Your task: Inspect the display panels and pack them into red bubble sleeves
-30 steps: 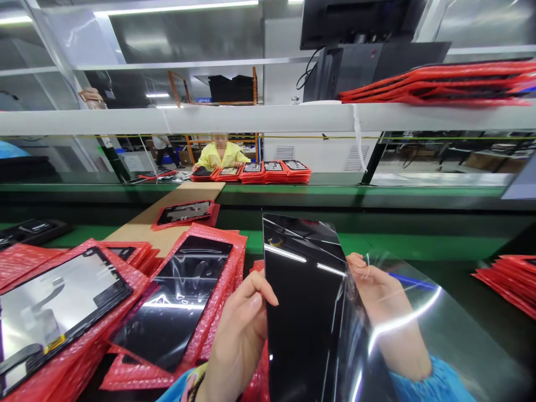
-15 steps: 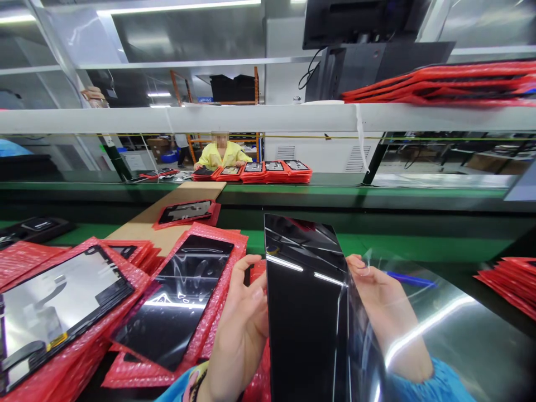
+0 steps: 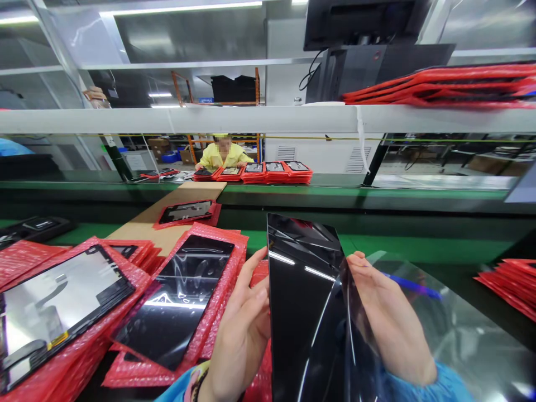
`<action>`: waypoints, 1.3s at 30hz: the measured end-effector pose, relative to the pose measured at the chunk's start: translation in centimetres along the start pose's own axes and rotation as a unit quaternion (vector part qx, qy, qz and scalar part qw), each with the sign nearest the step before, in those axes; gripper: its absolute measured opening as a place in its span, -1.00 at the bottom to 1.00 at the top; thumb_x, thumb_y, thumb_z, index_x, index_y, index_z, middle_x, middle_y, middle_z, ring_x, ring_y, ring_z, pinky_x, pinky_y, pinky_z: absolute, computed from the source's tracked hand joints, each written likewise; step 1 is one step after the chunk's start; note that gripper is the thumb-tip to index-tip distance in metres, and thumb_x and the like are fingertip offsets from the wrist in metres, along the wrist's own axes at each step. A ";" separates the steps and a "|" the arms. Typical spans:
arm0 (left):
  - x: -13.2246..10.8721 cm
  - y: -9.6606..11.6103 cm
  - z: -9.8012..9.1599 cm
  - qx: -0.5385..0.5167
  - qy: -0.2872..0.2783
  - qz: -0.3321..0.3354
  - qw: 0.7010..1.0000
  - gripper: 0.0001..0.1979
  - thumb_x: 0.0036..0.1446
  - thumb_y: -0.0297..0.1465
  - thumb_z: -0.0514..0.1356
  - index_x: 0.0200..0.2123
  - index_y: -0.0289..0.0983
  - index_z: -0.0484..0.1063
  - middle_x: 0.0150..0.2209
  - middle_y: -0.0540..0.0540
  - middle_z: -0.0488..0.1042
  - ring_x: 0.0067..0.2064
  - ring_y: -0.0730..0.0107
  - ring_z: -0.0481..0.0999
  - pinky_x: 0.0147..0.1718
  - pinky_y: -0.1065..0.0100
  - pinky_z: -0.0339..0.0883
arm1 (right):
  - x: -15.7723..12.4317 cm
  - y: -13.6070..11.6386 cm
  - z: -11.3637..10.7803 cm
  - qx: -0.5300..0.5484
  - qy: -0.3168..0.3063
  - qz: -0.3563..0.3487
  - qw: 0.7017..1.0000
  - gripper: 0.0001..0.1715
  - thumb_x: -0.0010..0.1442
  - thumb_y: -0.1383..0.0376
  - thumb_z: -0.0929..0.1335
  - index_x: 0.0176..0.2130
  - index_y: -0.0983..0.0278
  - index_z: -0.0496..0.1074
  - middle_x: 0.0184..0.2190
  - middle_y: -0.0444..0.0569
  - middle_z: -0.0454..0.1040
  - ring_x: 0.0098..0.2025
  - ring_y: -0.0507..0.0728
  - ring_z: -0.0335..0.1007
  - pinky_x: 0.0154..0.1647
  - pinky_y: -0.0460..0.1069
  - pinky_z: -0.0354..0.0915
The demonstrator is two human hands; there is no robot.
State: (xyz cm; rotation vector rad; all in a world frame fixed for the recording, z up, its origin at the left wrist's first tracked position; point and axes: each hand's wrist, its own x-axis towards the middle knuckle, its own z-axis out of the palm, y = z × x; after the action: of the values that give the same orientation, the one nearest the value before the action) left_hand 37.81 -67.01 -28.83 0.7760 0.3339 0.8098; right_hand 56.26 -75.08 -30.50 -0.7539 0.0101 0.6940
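A glossy black tablet screen panel (image 3: pixel 307 312) stands tilted up in front of me, with ceiling lights reflected in it. My left hand (image 3: pixel 240 329) grips its left edge, the fingers partly hidden behind it. At the panel's right edge, my right hand (image 3: pixel 387 318) pinches a clear plastic film (image 3: pixel 464 329), which spreads out to the right with a blue strip (image 3: pixel 412 286) on it. Left of the panel, another dark screen (image 3: pixel 180 296) under loose film lies on red bubble wrap (image 3: pixel 220 312). Farther left, a silver-backed screen (image 3: pixel 62 307) rests on a stack of red bubble bags.
A cardboard sheet (image 3: pixel 167 240) carries another wrapped screen (image 3: pixel 186 211). Red bags (image 3: pixel 508 287) are piled at the right edge. A white shelf beam (image 3: pixel 234 119) crosses above the green bench. Beyond it, a person in yellow (image 3: pixel 221 153) sits behind several stacked screens (image 3: pixel 274 172).
The panel has turned slightly and its reflections have shifted. My left fingers have moved up along its edge. The film on the right has changed shape, and my right hand has turned a little.
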 end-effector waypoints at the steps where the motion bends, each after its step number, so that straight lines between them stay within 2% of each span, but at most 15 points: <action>1: -0.1 0.0 0.1 -0.003 -0.002 -0.004 1.000 -0.55 0.13 -0.40 0.19 0.11 -0.16 0.31 -0.08 -0.04 0.55 -0.11 0.33 0.53 -0.08 0.38 0.34 | 0.0 0.0 0.1 0.001 0.012 0.001 1.000 -0.56 -0.23 0.59 0.41 -0.30 0.25 0.38 -0.41 -0.23 0.42 -0.41 -0.04 0.43 -0.42 -0.22 0.46; 7: -0.1 0.0 0.3 -0.005 -0.022 -0.005 1.000 -0.55 0.16 -0.40 0.13 0.14 -0.18 0.25 -0.17 -0.07 0.58 -0.14 0.30 0.54 -0.03 0.29 0.31 | 0.2 0.0 -0.2 -0.010 0.039 0.016 0.999 -0.49 -0.23 0.58 0.45 -0.23 0.23 0.43 -0.36 -0.23 0.47 -0.36 -0.03 0.46 -0.42 -0.24 0.48; 11: 0.3 -0.2 -0.4 0.006 -0.036 0.006 0.999 -0.57 0.17 -0.42 0.12 0.13 -0.16 0.29 -0.11 -0.06 0.56 -0.10 0.29 0.52 0.00 0.29 0.28 | 0.0 0.2 -0.2 -0.046 0.058 -0.007 0.997 -0.45 -0.29 0.56 0.47 -0.24 0.19 0.47 -0.25 -0.22 0.50 -0.23 -0.04 0.46 -0.39 -0.29 0.45; 14: 0.4 -0.4 -0.6 0.028 -0.026 0.033 0.999 -0.61 0.16 -0.40 0.15 0.08 -0.13 0.38 0.00 0.00 0.51 0.01 0.34 0.46 0.05 0.40 0.21 | -0.5 0.2 0.0 -0.063 0.057 -0.038 0.996 -0.38 -0.35 0.55 0.50 -0.24 0.13 0.48 -0.20 -0.23 0.51 -0.26 -0.03 0.45 -0.40 -0.28 0.45; 17: 0.1 -0.3 -0.4 0.029 -0.015 0.035 0.999 -0.63 0.14 -0.37 0.17 0.04 -0.09 0.42 0.06 0.06 0.46 0.06 0.35 0.42 0.06 0.46 0.18 | -0.9 0.2 0.2 -0.066 0.039 -0.060 0.995 -0.36 -0.39 0.50 0.54 -0.25 0.10 0.48 -0.28 -0.25 0.49 -0.32 -0.03 0.42 -0.40 -0.25 0.45; 20: -0.4 -0.3 0.0 0.006 -0.036 0.022 0.999 -0.60 0.15 -0.32 0.15 0.08 -0.09 0.38 0.00 -0.02 0.51 0.00 0.25 0.47 0.03 0.33 0.27 | -1.1 -0.1 0.4 -0.078 -0.010 -0.104 0.991 -0.49 -0.41 0.51 0.55 -0.40 0.16 0.44 -0.44 -0.27 0.41 -0.29 -0.04 0.40 -0.33 -0.28 0.42; 22: -0.5 -0.4 0.0 -0.002 -0.058 0.018 0.998 -0.56 0.15 -0.30 0.15 0.13 -0.12 0.33 -0.08 -0.09 0.55 -0.05 0.18 0.51 0.00 0.23 0.30 | -1.2 -0.2 0.4 -0.080 -0.011 -0.119 0.990 -0.48 -0.42 0.51 0.55 -0.41 0.17 0.42 -0.46 -0.27 0.41 -0.26 -0.04 0.40 -0.29 -0.29 0.41; 26: -0.3 -0.5 -0.5 -0.007 -0.089 0.017 0.996 -0.50 0.14 -0.28 0.15 0.17 -0.13 0.27 -0.11 -0.13 0.57 -0.05 0.12 0.52 0.02 0.14 0.28 | -1.2 0.0 0.0 -0.080 0.032 -0.127 0.988 -0.33 -0.44 0.48 0.56 -0.26 0.13 0.43 -0.33 -0.22 0.51 -0.15 -0.01 0.42 -0.26 -0.28 0.40; 30: -0.1 -0.6 -0.6 0.018 -0.116 0.031 0.993 -0.49 0.09 -0.31 0.22 0.14 -0.03 0.31 0.05 -0.06 0.48 0.12 0.15 0.39 0.11 0.22 0.19 | -1.3 0.3 -0.3 -0.101 -0.010 -0.158 0.982 -0.39 -0.29 0.44 0.55 -0.23 0.09 0.38 -0.21 -0.23 0.55 -0.03 0.00 0.40 -0.20 -0.26 0.37; 33: -0.3 -0.8 -0.4 0.099 -0.080 0.059 0.990 -0.40 0.04 -0.40 0.29 0.15 0.08 0.27 0.22 0.11 0.28 0.27 0.28 0.16 0.16 0.38 0.10 | -1.6 0.4 -0.1 -0.091 -0.045 -0.206 0.973 -0.53 -0.12 0.39 0.53 -0.24 0.09 0.35 -0.07 -0.25 0.53 0.06 -0.02 0.36 -0.13 -0.25 0.34; 35: -0.3 -1.2 -0.5 0.151 -0.042 0.066 0.985 -0.36 0.04 -0.43 0.30 0.15 0.14 0.24 0.29 0.21 0.13 0.32 0.34 0.02 0.18 0.40 0.03 | -1.7 0.6 0.2 -0.080 -0.058 -0.219 0.971 -0.63 -0.02 0.37 0.50 -0.25 0.10 0.34 -0.02 -0.23 0.51 0.08 -0.02 0.35 -0.08 -0.23 0.32; 39: 0.4 -2.0 -1.8 0.195 0.008 0.061 0.979 -0.43 0.13 -0.34 0.23 0.19 0.04 0.20 0.33 0.15 0.03 0.35 0.41 -0.13 0.25 0.39 -0.14 | -1.0 1.2 -0.6 -0.089 -0.094 -0.180 0.975 -0.74 0.10 0.29 0.44 -0.23 0.12 0.32 0.05 -0.14 0.47 0.13 0.05 0.31 -0.02 -0.11 0.32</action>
State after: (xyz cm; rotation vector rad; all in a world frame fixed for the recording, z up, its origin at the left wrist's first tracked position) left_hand 38.12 -66.75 -31.50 1.1652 0.4711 0.8792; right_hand 54.91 -75.41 -31.51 -0.8310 -0.3580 0.4202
